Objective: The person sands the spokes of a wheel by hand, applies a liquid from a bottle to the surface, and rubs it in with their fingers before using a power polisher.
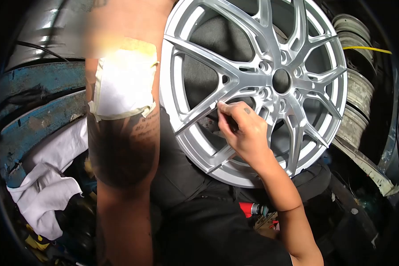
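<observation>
A silver multi-spoke car wheel rim (257,80) lies face up over dark-clothed legs. My right hand (246,128) is at one of its lower left spokes, thumb and fingers pinched together with the fingertips right at the spoke's edge. A tiny pale bit shows at the fingertips; I cannot tell what it is. My tattooed left forearm (124,150) is raised close to the camera on the left, and the hand lies beyond the top of the view. A white patch (126,84) is fixed on that forearm with masking tape (119,118).
Worn wheel rims (357,88) are stacked at the right, with a yellow cord (367,48) across them. A white cloth (53,177) hangs at the left by scuffed blue panels (40,82). Below the rim is a red object (247,209).
</observation>
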`<act>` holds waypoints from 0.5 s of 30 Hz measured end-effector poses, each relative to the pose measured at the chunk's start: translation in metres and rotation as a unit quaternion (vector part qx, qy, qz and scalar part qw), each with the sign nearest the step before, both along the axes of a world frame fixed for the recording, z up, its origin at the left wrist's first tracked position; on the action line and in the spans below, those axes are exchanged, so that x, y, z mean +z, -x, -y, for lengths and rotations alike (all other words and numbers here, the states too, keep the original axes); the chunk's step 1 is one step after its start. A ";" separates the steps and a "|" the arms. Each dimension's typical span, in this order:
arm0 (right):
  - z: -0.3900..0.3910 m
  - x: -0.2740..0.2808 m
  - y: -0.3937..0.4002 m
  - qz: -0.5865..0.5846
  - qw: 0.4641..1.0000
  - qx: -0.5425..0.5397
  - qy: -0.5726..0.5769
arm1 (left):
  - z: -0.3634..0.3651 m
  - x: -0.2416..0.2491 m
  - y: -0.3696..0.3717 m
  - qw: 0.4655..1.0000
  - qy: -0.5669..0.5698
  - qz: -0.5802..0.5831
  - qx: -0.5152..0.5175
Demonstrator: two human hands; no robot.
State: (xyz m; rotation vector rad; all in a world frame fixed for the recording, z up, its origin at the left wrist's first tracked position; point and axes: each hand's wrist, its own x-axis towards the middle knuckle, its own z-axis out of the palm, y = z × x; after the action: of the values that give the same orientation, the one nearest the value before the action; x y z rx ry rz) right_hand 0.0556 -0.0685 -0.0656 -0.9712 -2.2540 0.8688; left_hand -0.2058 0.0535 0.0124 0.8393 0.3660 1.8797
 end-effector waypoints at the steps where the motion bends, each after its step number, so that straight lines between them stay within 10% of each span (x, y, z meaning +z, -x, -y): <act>1: 0.001 0.001 -0.003 0.012 1.000 0.000 0.014 | 0.001 0.000 -0.003 1.000 -0.009 -0.006 -0.001; 15: 0.005 0.006 -0.009 0.035 0.998 0.017 0.052 | -0.004 0.003 0.003 0.999 0.014 -0.045 0.014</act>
State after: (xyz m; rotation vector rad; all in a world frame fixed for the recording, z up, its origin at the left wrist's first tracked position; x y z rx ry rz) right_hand 0.0648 -0.0738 -0.0600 -1.0264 -2.3104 0.9895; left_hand -0.2086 0.0579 0.0151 0.9058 0.4612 1.8617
